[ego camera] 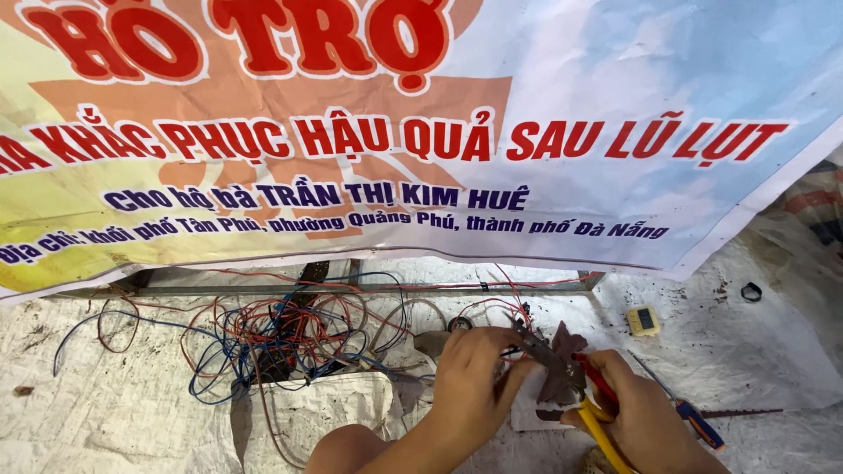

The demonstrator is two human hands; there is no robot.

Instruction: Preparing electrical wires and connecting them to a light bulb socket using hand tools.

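My left hand (470, 373) pinches thin wires beside a small dark, rusty metal part (562, 373) low in the middle of the view. My right hand (645, 412) grips pliers with red and yellow handles (597, 412), their jaws at that metal part. Red and blue wires (281, 338) trail in a tangled heap from the hands to the left, over a white woven sheet (132, 404).
A large printed banner (421, 132) hangs across the back. A metal bar (369, 288) lies under its lower edge. A small yellow and white device (644, 320), a black ring (751, 291), a roll of black tape (460, 324) and a screwdriver (694, 421) lie nearby.
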